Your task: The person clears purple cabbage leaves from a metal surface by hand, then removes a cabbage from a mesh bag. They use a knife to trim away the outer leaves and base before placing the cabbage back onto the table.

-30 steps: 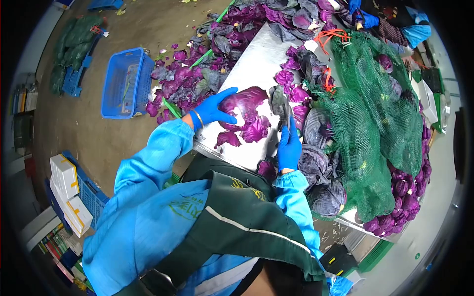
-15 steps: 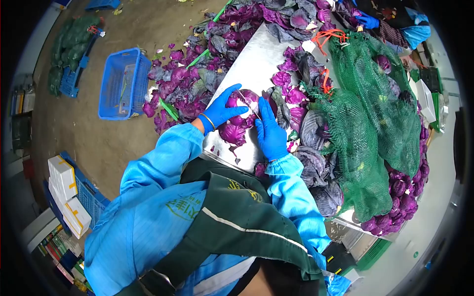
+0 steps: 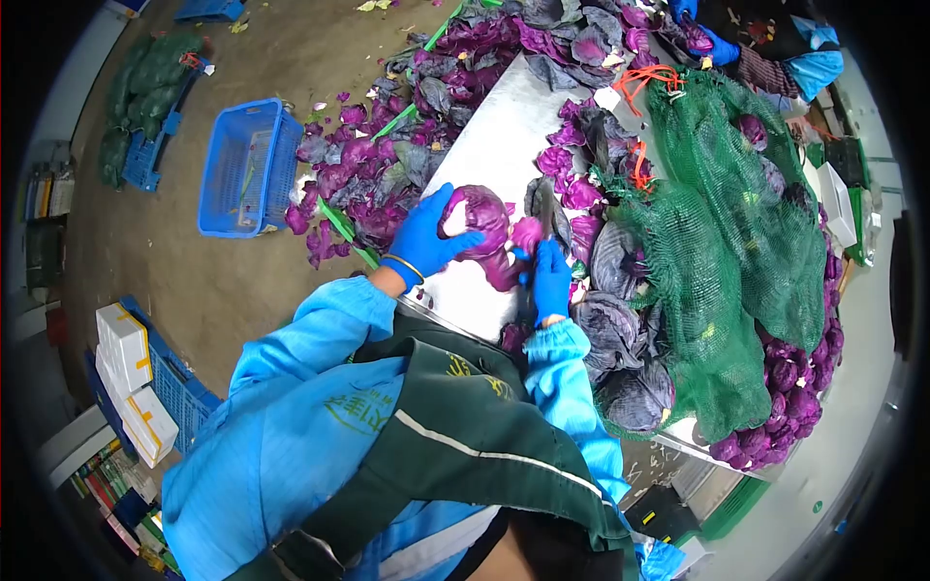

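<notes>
My gloved left hand (image 3: pixel 434 235) is wrapped round the left side of a red cabbage (image 3: pixel 481 215), thumb stretched across its front over the metal table (image 3: pixel 491 124). A pale cut patch shows on the cabbage near my fingers. Just right of it, my gloved right hand (image 3: pixel 551 281) is closed on a knife (image 3: pixel 547 210), its blade pointing up and away from me and its handle hidden in the fist. A blurred purple piece of leaf (image 3: pixel 527 234) lies between the blade and the cabbage. More purple leaf hangs below the cabbage.
Trimmed leaves (image 3: pixel 354 184) lie heaped left of the table, with a blue crate (image 3: pixel 250 169) beyond. Green mesh sacks (image 3: pixel 702 290) and dark outer leaves (image 3: pixel 612 329) lie to my right. Red cabbages (image 3: pixel 799 402) are piled behind the sacks. A co-worker's gloved hand (image 3: pixel 717 46) is at the top right.
My right hand has drawn back from the cabbage towards me and to the right with the knife, its blade now upright. The cabbage has turned in my left hand, and a leaf piece has come away.
</notes>
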`<state>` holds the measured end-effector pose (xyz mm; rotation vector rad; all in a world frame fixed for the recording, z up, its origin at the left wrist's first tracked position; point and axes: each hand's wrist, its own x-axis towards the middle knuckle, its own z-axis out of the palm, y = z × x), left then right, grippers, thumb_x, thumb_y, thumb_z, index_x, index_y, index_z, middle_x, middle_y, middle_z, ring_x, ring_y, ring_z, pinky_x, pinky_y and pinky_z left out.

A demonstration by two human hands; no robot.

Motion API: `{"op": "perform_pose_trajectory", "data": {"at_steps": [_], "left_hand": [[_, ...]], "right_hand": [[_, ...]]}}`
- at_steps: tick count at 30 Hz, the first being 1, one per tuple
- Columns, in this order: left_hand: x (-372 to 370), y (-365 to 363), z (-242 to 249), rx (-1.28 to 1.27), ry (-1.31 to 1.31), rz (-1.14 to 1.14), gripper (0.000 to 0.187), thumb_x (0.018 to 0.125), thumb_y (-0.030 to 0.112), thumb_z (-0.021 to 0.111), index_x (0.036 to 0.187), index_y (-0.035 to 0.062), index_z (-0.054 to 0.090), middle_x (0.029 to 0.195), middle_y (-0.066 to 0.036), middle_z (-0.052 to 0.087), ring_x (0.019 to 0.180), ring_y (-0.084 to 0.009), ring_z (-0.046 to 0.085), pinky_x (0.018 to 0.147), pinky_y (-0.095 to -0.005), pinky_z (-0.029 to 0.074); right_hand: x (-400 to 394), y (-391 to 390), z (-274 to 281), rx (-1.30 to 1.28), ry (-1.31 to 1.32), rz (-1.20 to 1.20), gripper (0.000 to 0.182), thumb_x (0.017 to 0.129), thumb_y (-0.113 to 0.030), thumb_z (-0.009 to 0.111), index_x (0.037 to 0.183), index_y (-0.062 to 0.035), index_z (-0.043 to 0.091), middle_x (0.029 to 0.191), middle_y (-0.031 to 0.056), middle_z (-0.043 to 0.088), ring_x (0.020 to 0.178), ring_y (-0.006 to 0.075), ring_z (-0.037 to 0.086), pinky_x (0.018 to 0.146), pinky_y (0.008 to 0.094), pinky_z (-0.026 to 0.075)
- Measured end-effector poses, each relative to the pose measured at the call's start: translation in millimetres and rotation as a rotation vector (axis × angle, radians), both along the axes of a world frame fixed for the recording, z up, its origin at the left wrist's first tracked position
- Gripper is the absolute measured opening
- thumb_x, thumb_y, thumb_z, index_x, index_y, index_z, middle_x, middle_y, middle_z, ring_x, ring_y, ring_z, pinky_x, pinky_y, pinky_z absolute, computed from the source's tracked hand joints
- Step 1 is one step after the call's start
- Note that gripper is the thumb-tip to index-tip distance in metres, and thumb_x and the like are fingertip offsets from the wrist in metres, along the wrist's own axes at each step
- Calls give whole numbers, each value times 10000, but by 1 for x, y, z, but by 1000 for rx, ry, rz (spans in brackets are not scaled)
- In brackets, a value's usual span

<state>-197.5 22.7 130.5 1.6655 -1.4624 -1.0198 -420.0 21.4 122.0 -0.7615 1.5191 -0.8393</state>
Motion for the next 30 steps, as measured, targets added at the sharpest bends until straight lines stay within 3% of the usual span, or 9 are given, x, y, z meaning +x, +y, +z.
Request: {"op": "perform_pose_trajectory", "data": {"at_steps": [3,6,9,10,13,19,23,27,30], "left_hand": [[-13,0,-3,-129,-23,-67,1059,616,435,831,1413,4,281,1362,-218,411,1268,-364,396,1044,-423,333],[-22,3,3,-144,-126,-122,1166,551,435,855,1438,25,219,1394,-203,369,1306,-366,336,1065,-441,284],[-30,0,2,-157,-203,-120,1246,488,419,870,1451,39,176,1400,-200,353,1306,-366,320,1067,-452,254],[-32,-1,-1,-156,-198,-85,1269,464,403,873,1453,42,164,1394,-202,356,1294,-367,329,1061,-455,249],[-42,0,-7,-234,-279,-73,1130,495,337,839,1417,48,253,1366,-203,381,1267,-364,353,1053,-457,256],[-44,-2,2,-278,-274,-98,1014,525,293,807,1388,77,319,1347,-200,400,1280,-362,340,1057,-457,253],[-44,-1,-3,-268,-306,-132,1049,500,299,838,1390,87,322,1362,-201,386,1286,-363,334,1065,-466,250],[-41,7,4,-291,-303,-147,1082,486,326,869,1393,94,327,1390,-192,362,1295,-366,323,1073,-470,256],[-34,11,7,-303,-237,-190,1070,499,342,872,1393,97,337,1407,-184,348,1310,-363,307,1083,-464,256]], "right_hand": [[-11,22,-23,-193,628,321,470,945,-279,506,1351,-55,431,1160,213,604,981,325,632,757,371,517],[5,18,42,-616,682,252,540,933,-242,509,1426,-131,317,1240,215,549,1017,354,613,756,402,514],[17,20,68,-388,665,477,634,904,-215,542,1458,-185,233,1347,189,465,789,356,661,594,406,522],[26,18,66,-576,744,465,639,898,-228,547,1457,-201,238,1341,188,471,697,354,656,543,398,518],[36,10,53,-551,836,505,611,901,-260,536,1449,-229,267,1320,186,491,711,362,655,530,393,516],[29,-1,51,-352,560,379,419,940,-336,484,1336,-202,473,1206,196,570,996,374,605,813,425,498],[27,-3,56,-293,541,373,455,915,-357,526,1334,-188,475,1179,197,588,994,375,606,814,422,496],[27,-17,52,-325,596,329,467,763,-378,697,1108,-71,625,947,194,659,873,353,645,759,427,496],[3,-33,22,-314,513,138,294,771,-314,649,865,-38,681,761,187,654,711,326,652,651,420,491]]}}
